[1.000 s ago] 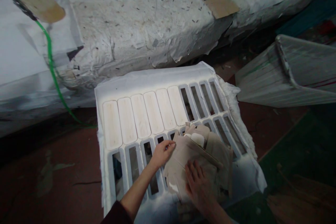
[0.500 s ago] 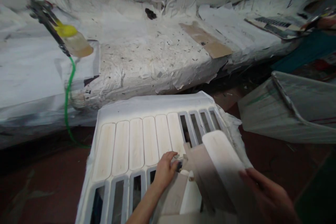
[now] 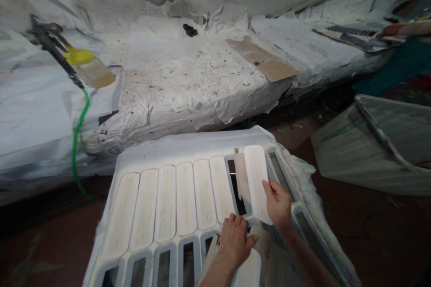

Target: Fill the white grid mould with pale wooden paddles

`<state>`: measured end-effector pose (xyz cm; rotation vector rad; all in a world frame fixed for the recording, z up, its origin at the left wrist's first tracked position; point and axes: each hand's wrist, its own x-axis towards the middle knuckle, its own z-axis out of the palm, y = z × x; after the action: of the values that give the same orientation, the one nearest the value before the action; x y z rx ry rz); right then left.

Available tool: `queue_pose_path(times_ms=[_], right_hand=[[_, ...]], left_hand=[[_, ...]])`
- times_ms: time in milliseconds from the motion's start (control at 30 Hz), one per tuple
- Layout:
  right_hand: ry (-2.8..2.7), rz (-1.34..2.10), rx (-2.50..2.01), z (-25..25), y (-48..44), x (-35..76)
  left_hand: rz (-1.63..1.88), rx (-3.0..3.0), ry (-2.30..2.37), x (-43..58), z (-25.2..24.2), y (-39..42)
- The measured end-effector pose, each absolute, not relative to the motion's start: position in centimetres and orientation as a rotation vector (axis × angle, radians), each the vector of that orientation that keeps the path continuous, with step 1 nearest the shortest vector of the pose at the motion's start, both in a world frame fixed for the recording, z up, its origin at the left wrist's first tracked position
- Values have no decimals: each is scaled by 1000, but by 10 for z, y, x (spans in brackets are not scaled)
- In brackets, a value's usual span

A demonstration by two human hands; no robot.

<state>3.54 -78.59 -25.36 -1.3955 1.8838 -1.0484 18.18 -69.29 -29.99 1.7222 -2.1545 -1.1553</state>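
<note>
Notably, we see the pale strip (image 3: 255, 175) pinched at its right edge by the right hand (image 3: 279, 204), over the slotted rack (image 3: 188, 141), its long axis nearly parallel to the slots (image 3: 279, 167). Down-left of it, the left hand (image 3: 235, 238) (whether gripping, we cannot tell) lies over the loose pile (image 3: 249, 270).

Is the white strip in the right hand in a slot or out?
Out: the white strip is pinched by its edge in the right hand, overlapping the frame, whereas six other strips lie within slots.

Panels (image 3: 165, 202) on rack (image 3: 182, 149) before bench (image 3: 188, 87)
</note>
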Motion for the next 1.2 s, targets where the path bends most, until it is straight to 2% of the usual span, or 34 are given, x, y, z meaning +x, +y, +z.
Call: queue_pose_path(times_ms=[267, 400, 533, 733, 867, 1200], right_hand=[[1880, -852, -1385, -299, -804, 44], [1826, -858, -1316, -316, -821, 47], [1762, -816, -1231, -331, -814, 38], [1760, -807, -1169, -350, -815, 40], [1744, -800, -1149, -358, -827, 48], [1715, -748, -1158, -363, -829, 49]], left_hand=[[-1307, 1689, -2165, 178, -289, -697], [-1322, 1723, -1945, 189, -290, -704], [-1067, 1699, -1798, 213, -302, -735], [-706, 1725, -2142, 241, -321, -809], [-636, 1737, -2198, 246, -324, -834], [-556, 1716, -2241, 247, -332, -832]])
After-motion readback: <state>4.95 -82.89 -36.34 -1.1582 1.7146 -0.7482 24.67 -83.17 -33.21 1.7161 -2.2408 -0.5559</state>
